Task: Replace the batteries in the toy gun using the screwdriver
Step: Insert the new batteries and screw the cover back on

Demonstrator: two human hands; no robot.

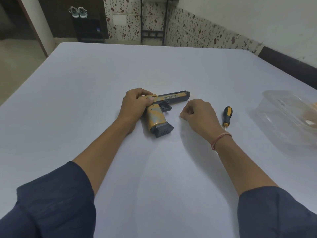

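Note:
A yellow and dark grey toy gun (160,115) lies flat on its side on the white table (103,83), barrel pointing right and grip toward me. My left hand (135,103) grips its rear end, thumb on top. My right hand (199,113) rests on the table just right of the gun, fingers curled, apart from it; whether its fingertips pinch anything small I cannot tell. A screwdriver (227,115) with a black and yellow handle lies right of that hand, its thin shaft partly hidden behind my wrist.
A clear plastic container (288,117) with something pale inside stands at the table's right edge. Beyond the far edge are a tiled wall, a black metal frame (152,33) and a pair of shoes (78,12) on a dark stand.

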